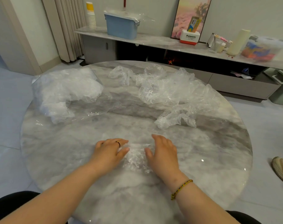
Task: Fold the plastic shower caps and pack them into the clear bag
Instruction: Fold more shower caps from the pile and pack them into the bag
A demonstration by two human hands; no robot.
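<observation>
Presently the fingers [123, 150] of the left hand [110, 150] lie straight and flat, palm down, tips resting on the left side of a crumpled shower cap [136, 156]; nothing is pinched. The right hand [161, 152] is likewise spread and relaxed, its thumb touching the cap's right side and its other fingers reaching past it toward the far edge. Judgement: both palms are flattening the cap and pressing air out before the first fold, which would explain the flat, uncurled fingers. The cap sits between the hands, near the table's near edge and roughly centred, within easy reach. There is a thin ring [118, 143] on the left hand and a braided bracelet [181, 188] on the right wrist. One loose cap [174, 118] lies apart, right of centre, probably next in line. Beyond it a heap of unfolded caps [166, 88] spreads along the far-right edge. The clear bag [64, 89], already bulging with white film, rests at the far-left edge with its mouth seemingly toward the centre, suiting a short slide in from the work spot. All of this lies on the round marble table [218, 151]. Off the table, a sideboard holds a blue bin [121, 28] and a Panasonic box [190, 38]. Many caps remain; the task looks partway along.
</observation>
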